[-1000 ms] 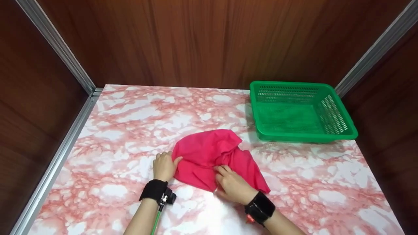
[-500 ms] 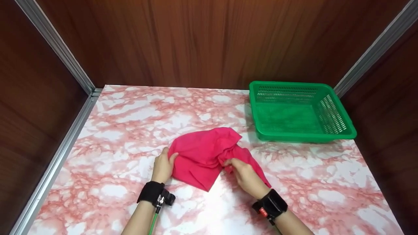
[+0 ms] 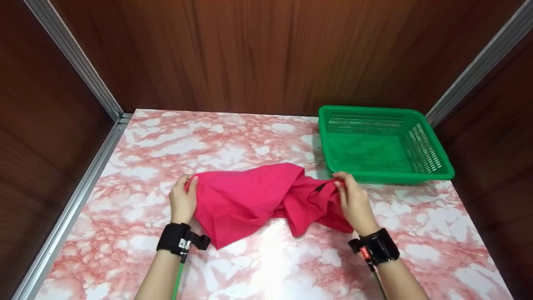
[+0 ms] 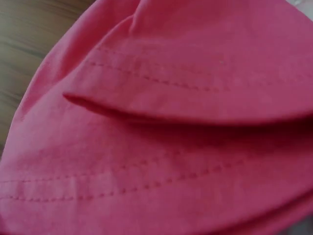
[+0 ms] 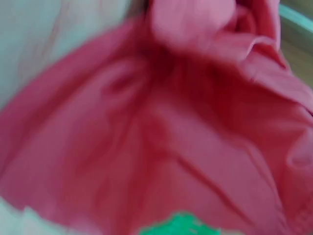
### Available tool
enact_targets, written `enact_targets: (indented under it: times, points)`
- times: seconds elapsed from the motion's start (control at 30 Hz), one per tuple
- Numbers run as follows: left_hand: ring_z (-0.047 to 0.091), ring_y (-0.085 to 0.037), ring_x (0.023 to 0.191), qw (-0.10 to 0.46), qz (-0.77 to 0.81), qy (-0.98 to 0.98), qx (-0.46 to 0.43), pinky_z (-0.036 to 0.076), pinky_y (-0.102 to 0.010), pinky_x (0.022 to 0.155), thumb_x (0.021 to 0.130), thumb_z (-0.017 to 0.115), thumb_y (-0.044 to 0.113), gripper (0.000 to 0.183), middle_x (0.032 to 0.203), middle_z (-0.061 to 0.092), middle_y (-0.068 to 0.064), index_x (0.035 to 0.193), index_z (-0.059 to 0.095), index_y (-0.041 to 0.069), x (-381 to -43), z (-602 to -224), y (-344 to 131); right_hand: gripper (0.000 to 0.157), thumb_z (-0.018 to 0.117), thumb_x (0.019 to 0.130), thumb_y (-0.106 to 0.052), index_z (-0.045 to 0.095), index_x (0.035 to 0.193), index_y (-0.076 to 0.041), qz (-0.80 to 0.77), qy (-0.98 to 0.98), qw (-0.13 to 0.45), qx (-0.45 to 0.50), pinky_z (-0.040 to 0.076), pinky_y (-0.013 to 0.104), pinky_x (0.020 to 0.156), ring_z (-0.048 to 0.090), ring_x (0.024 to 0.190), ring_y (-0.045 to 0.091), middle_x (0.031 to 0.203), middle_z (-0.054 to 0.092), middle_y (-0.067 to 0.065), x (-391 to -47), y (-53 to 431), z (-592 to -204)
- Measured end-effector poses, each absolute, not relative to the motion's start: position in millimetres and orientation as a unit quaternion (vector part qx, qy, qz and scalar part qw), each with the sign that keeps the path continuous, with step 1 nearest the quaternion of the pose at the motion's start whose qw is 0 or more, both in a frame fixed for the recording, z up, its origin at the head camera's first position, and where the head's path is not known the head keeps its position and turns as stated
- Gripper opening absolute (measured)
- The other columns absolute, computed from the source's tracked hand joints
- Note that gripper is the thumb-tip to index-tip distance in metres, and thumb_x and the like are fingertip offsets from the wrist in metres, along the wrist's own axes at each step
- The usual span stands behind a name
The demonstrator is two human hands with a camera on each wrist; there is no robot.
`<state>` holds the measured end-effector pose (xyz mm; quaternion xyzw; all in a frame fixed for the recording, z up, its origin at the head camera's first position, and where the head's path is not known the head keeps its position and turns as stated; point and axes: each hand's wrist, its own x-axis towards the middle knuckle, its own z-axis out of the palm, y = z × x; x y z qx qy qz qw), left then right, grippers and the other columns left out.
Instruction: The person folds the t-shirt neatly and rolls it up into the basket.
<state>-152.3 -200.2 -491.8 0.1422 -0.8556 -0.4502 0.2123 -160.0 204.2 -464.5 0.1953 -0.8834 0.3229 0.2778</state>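
A pinkish-red cloth garment (image 3: 245, 196), bunched and folded, is stretched between both hands. My left hand (image 3: 183, 200) grips its left end, thumb on top and fingers behind. At the right end, the right hand (image 3: 356, 204) pinches the gathered fabric between thumb and fingers, near a small dark tag (image 3: 320, 188). Double rows of stitching run along the edges of the garment (image 4: 146, 186) in the left wrist view. Loose folds of the garment (image 5: 146, 147) fill the blurred right wrist view. Its full shape is hidden by the folds.
A green plastic basket (image 3: 387, 176) with slotted walls stands at the back right, just beyond the right hand. The table (image 3: 166, 137) has a red-and-white marbled top. Brown wood-grain panels (image 3: 241, 54) enclose the back and both sides.
Both hands have moved apart, the left hand leftward and the right hand to the right and farther back. The garment has been drawn out wider between them. The basket stays in place.
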Motion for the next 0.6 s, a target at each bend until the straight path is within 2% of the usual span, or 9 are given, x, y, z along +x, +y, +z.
enact_targets:
  times: [0.23, 0.4, 0.5, 0.6]
  points:
    - [0.05, -0.023, 0.062, 0.217, -0.429, -0.866, 0.141, 0.036, -0.03, 0.062, 0.089, 0.052, 0.033, 0.027, 0.075, 0.062, -0.01, 0.095, 0.065, 0.011, -153, -483, -234, 0.013, 0.058, 0.084, -0.007, 0.061, 0.096, -0.007, 0.308, -0.875, 0.314, 0.202, 0.043, 0.022, 0.076, 0.059, 0.087, 0.013, 0.092, 0.063, 0.003, -166, 230, -454]
    - [0.056, -0.023, 0.074, 0.216, -0.425, -0.868, 0.14, 0.038, -0.03, 0.07, 0.087, 0.053, 0.036, 0.029, 0.082, 0.065, -0.009, 0.093, 0.066, 0.011, -152, -476, -251, 0.011, 0.061, 0.082, -0.006, 0.064, 0.091, -0.009, 0.298, -0.868, 0.342, 0.2, 0.04, 0.02, 0.065, 0.056, 0.075, 0.011, 0.086, 0.065, 0.0, -173, 243, -444]
    - [0.055, -0.022, 0.075, 0.217, -0.423, -0.869, 0.138, 0.038, -0.029, 0.069, 0.087, 0.054, 0.037, 0.031, 0.08, 0.065, -0.01, 0.094, 0.067, 0.01, -153, -466, -258, 0.01, 0.062, 0.082, -0.01, 0.065, 0.092, -0.013, 0.284, -0.87, 0.358, 0.188, 0.038, 0.021, 0.057, 0.054, 0.063, 0.007, 0.086, 0.067, -0.003, -176, 245, -431]
    - [0.057, -0.019, 0.078, 0.218, -0.416, -0.87, 0.149, 0.039, -0.026, 0.069, 0.085, 0.055, 0.039, 0.034, 0.084, 0.067, -0.01, 0.097, 0.068, 0.01, -155, -451, -264, 0.01, 0.062, 0.083, -0.013, 0.066, 0.092, -0.015, 0.28, -0.866, 0.37, 0.189, 0.037, 0.019, 0.054, 0.051, 0.059, 0.004, 0.085, 0.067, -0.005, -180, 243, -414]
